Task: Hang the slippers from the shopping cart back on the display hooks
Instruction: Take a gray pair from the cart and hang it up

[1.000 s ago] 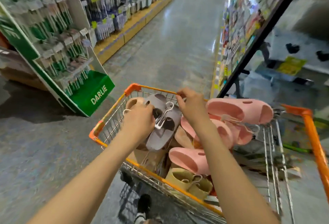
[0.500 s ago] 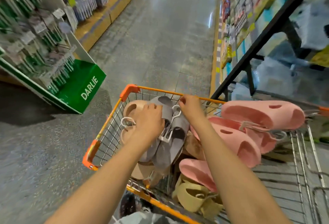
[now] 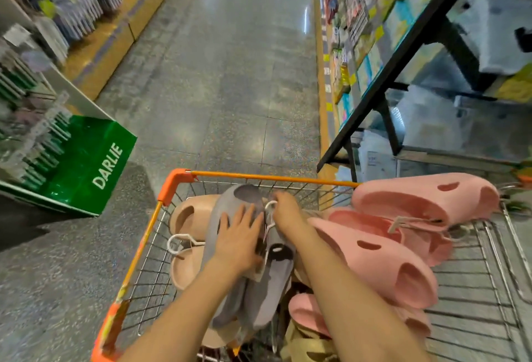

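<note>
Store aisle, shopping cart [image 3: 260, 178] below me. Left hand [image 3: 240, 242] lies flat, fingers spread, on grey slippers [image 3: 244, 249]. Right hand [image 3: 288, 212] pinches white hanger hook [image 3: 270, 205] just beyond left fingertips. Pair's long axis runs away from me. I'd lift right-handed.

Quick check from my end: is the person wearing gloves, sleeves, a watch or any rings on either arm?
No. The left hand and right hand are bare, with no gloves or rings visible. Both forearms are uncovered to the frame edge, with no sleeves, watch or wristband in view.
</note>
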### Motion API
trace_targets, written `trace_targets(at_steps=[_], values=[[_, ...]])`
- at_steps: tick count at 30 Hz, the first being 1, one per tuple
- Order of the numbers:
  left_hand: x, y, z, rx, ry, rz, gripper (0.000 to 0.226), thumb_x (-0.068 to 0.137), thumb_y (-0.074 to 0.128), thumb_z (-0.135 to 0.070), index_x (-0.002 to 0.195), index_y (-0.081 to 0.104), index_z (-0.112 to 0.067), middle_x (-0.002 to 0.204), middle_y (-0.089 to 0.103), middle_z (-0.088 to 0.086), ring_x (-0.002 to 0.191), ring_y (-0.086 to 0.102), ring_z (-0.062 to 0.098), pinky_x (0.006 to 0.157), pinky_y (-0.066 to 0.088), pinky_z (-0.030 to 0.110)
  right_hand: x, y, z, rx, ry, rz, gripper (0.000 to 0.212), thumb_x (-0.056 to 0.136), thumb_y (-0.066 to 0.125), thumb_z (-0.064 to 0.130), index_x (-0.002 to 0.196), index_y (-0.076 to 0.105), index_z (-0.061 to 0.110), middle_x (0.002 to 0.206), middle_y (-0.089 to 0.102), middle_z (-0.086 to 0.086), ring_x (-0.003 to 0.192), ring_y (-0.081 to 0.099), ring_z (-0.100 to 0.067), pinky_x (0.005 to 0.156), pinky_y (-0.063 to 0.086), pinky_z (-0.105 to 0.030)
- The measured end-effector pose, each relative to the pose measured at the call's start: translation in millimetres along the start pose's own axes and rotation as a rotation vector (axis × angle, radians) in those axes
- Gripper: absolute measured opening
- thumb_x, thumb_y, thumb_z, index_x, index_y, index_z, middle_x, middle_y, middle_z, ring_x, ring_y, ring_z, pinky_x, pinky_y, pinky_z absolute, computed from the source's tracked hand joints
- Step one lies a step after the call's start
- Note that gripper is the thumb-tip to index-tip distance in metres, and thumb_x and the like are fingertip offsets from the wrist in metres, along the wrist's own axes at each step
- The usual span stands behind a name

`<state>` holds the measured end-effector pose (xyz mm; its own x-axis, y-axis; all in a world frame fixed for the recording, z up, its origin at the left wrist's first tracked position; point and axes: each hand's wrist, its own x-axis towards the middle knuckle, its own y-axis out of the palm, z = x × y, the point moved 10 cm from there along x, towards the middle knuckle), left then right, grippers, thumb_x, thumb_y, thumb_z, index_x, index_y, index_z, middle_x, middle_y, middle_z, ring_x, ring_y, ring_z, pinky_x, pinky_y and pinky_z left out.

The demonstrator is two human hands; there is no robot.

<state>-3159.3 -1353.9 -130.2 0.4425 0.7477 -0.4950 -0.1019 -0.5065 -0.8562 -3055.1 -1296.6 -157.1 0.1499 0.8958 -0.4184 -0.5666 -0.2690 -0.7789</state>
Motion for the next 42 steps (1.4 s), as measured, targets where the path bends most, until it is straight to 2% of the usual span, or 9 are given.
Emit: trace_targets(at_steps=[3,11,14,16,22,27,30,34,42], values=[[1.0,-6.4,-0.2,0.015,0.018,-0.074,0.089,0.081,0.060,-0.046,0.149,0.008,-0.019,0.156,0.007,0.003,0.144,0.002,0.025,0.114,0.008,0.048,-9.7,-21.8,7.7,0.042,-0.056,-0.098,0.012,0.085,0.048,0.003,0.094,0.055,0.008,0.101,0.060,-0.021,0.093,0.057,-0.033,0.068,0.035,-0.033],[-4.1,-29.6,-16.5,0.118,0.006,-0.229,0.085,0.073,0.065,-0.056,0.140,0.030,-0.018,0.136,0.035,0.010,0.129,0.030,0.030,0.101,0.028,0.046,-69.5,-49.7,45.0,0.054,-0.235,-0.225,0.022,0.092,0.042,0.004,0.111,0.053,0.006,0.117,0.054,-0.015,0.100,0.057,-0.037,0.081,0.039,-0.043],[-19.5,-52.4,-14.6,0.122,0.080,-0.408,0.079,0.041,0.088,-0.038,0.108,0.062,-0.006,0.106,0.058,0.021,0.096,0.057,0.039,0.072,0.048,0.047,-95.6,-59.7,66.6,0.023,-0.270,-0.317,0.029,0.091,0.044,0.003,0.119,0.052,0.005,0.127,0.052,-0.014,0.103,0.056,-0.038,0.087,0.028,-0.040],[-33.8,-63.8,-7.8,0.109,0.124,-0.506,0.075,0.026,0.091,-0.025,0.093,0.066,-0.002,0.099,0.062,0.025,0.081,0.061,0.042,0.059,0.049,0.045,-111.4,-65.7,82.1,0.125,-0.342,-0.365,0.028,0.088,0.046,-0.001,0.115,0.053,-0.001,0.122,0.053,-0.021,0.096,0.056,-0.046,0.083,0.040,-0.049],[-83.8,-117.7,-24.2,0.212,0.296,-0.705,0.070,0.050,0.086,-0.028,0.112,0.057,-0.013,0.121,0.056,0.020,0.100,0.046,0.038,0.073,0.040,0.043,-174.0,-131.2,104.2,0.219,-0.464,-0.629,0.025,0.085,0.043,0.002,0.101,0.059,-0.008,0.102,0.062,-0.026,0.085,0.062,-0.043,0.072,0.051,-0.052],[-146.8,-189.9,-84.4,0.160,0.451,-0.870,0.063,0.065,0.072,-0.029,0.124,0.054,-0.015,0.131,0.050,0.018,0.122,0.036,0.043,0.096,0.027,0.051,-261.1,-220.9,103.7,0.208,-0.477,-0.943,0.021,0.081,0.048,-0.007,0.097,0.062,-0.006,0.094,0.065,-0.021,0.083,0.064,-0.032,0.073,0.044,-0.026],[-192.8,-221.4,-136.1,0.115,0.605,-0.976,0.059,0.068,0.061,-0.033,0.123,0.056,-0.014,0.126,0.055,0.016,0.124,0.040,0.042,0.097,0.021,0.049,-328.7,-270.5,89.1,0.117,-0.451,-1.133,0.023,0.079,0.048,-0.009,0.096,0.063,-0.006,0.092,0.066,-0.021,0.083,0.063,-0.028,0.072,0.040,-0.020],[-245.7,-237.0,-226.1,0.078,0.841,-0.995,0.073,0.053,0.081,-0.026,0.122,0.057,-0.013,0.123,0.057,0.014,0.125,0.042,0.040,0.100,0.020,0.050,-425.4,-320.3,53.2,-0.035,-0.333,-1.329,0.019,0.082,0.050,-0.005,0.094,0.065,-0.006,0.089,0.067,-0.021,0.085,0.060,-0.023,0.074,0.041,-0.022],[-394.3,-196.3,-436.5,-0.024,1.388,-0.970,0.069,0.056,0.082,-0.034,0.119,0.060,-0.016,0.115,0.061,0.011,0.120,0.048,0.040,0.097,0.017,0.048,-667.0,-355.0,-62.7,-0.223,0.151,-1.608,0.022,0.085,0.049,0.000,0.101,0.065,-0.002,0.096,0.067,-0.019,0.088,0.064,-0.032,0.074,0.041,-0.026]])
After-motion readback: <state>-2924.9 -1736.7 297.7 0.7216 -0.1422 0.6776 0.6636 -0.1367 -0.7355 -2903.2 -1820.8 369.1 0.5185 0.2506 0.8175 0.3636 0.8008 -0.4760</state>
